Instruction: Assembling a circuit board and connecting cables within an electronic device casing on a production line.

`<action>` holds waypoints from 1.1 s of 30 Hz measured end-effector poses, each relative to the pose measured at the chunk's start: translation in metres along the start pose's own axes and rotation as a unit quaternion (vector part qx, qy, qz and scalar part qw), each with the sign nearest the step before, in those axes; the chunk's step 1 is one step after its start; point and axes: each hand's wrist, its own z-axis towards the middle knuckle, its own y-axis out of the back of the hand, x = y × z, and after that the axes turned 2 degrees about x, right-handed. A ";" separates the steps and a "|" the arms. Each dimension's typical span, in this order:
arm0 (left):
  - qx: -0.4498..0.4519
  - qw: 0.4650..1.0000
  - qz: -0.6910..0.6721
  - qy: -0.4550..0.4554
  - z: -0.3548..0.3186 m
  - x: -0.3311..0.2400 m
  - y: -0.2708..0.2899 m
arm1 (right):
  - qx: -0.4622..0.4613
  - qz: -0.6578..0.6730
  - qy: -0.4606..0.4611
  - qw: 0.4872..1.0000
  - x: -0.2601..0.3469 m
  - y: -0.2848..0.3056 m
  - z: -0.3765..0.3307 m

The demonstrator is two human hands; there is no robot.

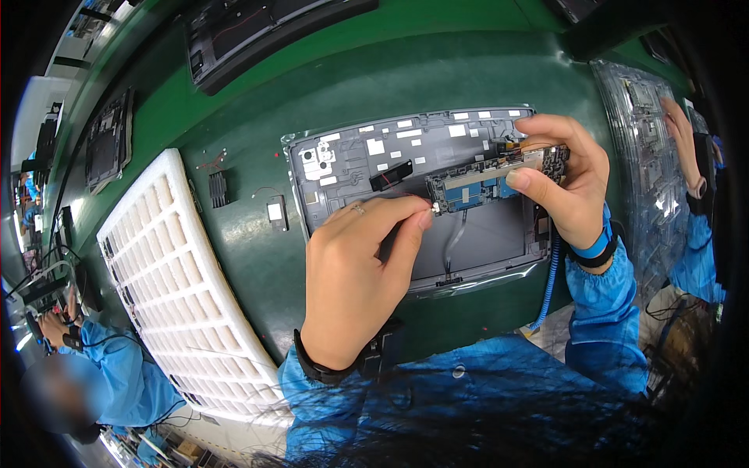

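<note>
One green table [437,70] lies beneath the work; one white foam tray [214,265], divided into many cells, rests at the left; one grey shell [491,238] lies open in the middle; over it are two hands, the left hand [351,257] with thumb and forefinger pressed together at the board's left end, though I cannot tell what is between them, the right hand [577,191] clamped on the right end; the one board [472,195] is held tilted above the shell; one cable [450,251] runs below it to the shell's lower edge; three small parts follow, one black block [392,175] in the shell, one finned piece [219,189] and one black-and-white box [277,212] on the table.
</note>
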 end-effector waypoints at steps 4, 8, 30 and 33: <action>0.016 1.000 0.013 -0.011 0.000 0.000 0.001 | -0.001 -0.006 -0.003 1.000 0.001 0.000 0.000; 0.009 1.000 0.002 -0.006 -0.001 0.002 -0.002 | -0.009 -0.017 -0.005 1.000 0.002 -0.002 -0.001; 0.025 0.999 0.023 -0.022 -0.001 0.002 -0.003 | 0.004 -0.006 -0.035 0.999 0.004 0.000 0.001; 0.019 0.999 0.038 -0.025 0.000 0.001 -0.002 | 0.000 -0.039 -0.019 0.999 0.008 0.000 0.000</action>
